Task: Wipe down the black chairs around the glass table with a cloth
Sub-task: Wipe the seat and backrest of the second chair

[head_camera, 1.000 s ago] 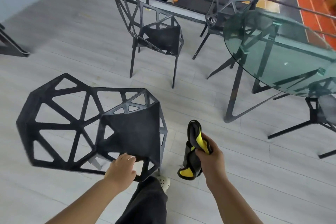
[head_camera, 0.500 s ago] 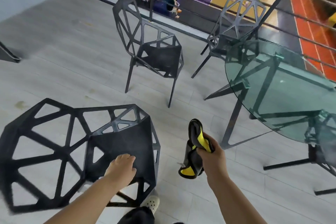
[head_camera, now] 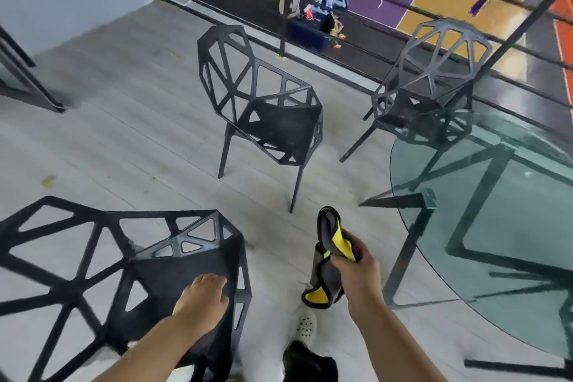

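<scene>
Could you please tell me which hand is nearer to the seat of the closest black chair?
Left. The left hand rests on the seat; the right hand holds the cloth off to its right, between the seat and the glass table.

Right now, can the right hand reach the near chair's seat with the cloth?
Probably yes: right hand grips the cloth beside the near chair, nothing between them; left hand rests on the seat.

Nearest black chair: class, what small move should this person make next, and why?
Probably swing the cloth across onto the seat of the nearest chair. The right hand grips the cloth in the air beside that chair, wiping nothing, while the left hand rests on the seat.
</scene>
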